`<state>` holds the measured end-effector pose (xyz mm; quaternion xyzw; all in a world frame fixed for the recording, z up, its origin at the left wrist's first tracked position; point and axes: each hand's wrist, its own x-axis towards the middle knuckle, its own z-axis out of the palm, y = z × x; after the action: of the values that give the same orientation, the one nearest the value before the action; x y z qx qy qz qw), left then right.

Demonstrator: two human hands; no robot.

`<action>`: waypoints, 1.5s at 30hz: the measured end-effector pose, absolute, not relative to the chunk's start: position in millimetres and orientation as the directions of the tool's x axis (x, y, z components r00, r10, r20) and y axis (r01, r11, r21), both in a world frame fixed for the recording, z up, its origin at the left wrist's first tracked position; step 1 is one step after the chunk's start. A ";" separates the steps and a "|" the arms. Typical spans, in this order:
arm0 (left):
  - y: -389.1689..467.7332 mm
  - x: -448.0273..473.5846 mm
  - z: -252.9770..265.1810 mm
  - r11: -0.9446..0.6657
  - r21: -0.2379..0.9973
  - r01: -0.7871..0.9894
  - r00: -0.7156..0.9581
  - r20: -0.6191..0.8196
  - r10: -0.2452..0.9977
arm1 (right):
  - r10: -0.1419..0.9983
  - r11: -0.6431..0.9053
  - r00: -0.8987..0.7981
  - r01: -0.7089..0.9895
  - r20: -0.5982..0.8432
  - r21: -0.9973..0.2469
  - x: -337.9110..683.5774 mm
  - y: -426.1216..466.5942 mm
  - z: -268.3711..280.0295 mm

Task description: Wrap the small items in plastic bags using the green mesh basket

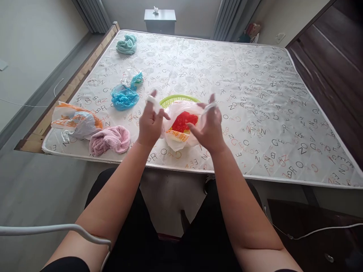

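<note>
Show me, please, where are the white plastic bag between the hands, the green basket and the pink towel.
White plastic bag (176, 143), head view: on its near side.
Green basket (179, 97), head view: on its far rim.
Pink towel (110, 140), head view: middle of its bunched cloth.

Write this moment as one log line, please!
white bag: open, red contents showing | left hand: holding white bag | right hand: holding white bag | green basket: partly hidden behind white bag

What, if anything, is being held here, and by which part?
A white plastic bag, held by its handles: one in the left hand, the other in the right hand.
</note>
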<state>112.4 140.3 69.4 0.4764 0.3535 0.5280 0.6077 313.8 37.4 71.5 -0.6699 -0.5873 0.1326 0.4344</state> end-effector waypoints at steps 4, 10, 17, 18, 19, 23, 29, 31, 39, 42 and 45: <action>138.7 120.3 59.7 0.044 0.967 -0.250 0.364 0.052 0.930 | 0.984 -0.033 0.129 0.814 0.124 -0.579 306.7 41.3 47.9; 173.5 102.5 56.1 -0.025 0.901 -0.434 -0.009 0.023 1.000 | 0.978 -0.161 0.204 0.559 -0.054 -0.813 341.2 36.8 39.1; 198.1 88.2 41.8 0.048 0.765 -0.642 -0.095 -0.142 0.985 | 0.767 -0.027 0.617 0.309 0.178 -0.951 356.1 47.0 24.8; 198.6 88.1 41.4 0.061 0.759 -0.648 -0.081 -0.148 0.986 | 0.740 0.026 0.638 0.289 0.213 -0.957 357.2 50.4 20.3; 198.5 88.3 41.8 0.079 0.757 -0.648 -0.057 -0.152 0.987 | 0.730 0.073 0.641 0.271 0.237 -0.960 358.6 53.5 16.1; 190.3 93.3 49.4 0.142 0.766 -0.627 0.058 -0.136 0.989 | 0.720 0.174 0.631 0.242 0.291 -0.955 364.3 60.7 8.8; 159.1 109.9 59.2 0.097 0.868 -0.487 0.166 -0.017 0.986 | 0.739 0.086 0.615 0.319 0.276 -0.944 350.0 48.6 34.9; 149.9 112.3 60.6 0.088 0.903 -0.421 0.213 0.004 0.977 | 0.771 0.022 0.562 0.448 0.301 -0.894 339.9 41.7 49.4; 131.0 116.4 59.4 -0.427 0.891 0.155 0.628 0.245 0.739 | 0.934 0.115 0.196 0.627 0.299 -0.770 307.6 36.2 85.3; 123.6 121.7 56.5 -0.524 0.824 0.214 0.710 0.237 0.663 | 0.959 0.118 0.158 0.529 0.234 -0.840 300.0 40.1 86.2; 117.0 125.4 55.0 -0.519 0.838 0.167 0.744 0.238 0.624 | 0.962 0.059 0.209 0.464 0.174 -0.884 297.1 43.0 81.7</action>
<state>125.4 117.0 55.0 0.8296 0.2384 0.2668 0.4286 297.1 43.0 81.7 -0.6294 -0.5666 0.2729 0.4564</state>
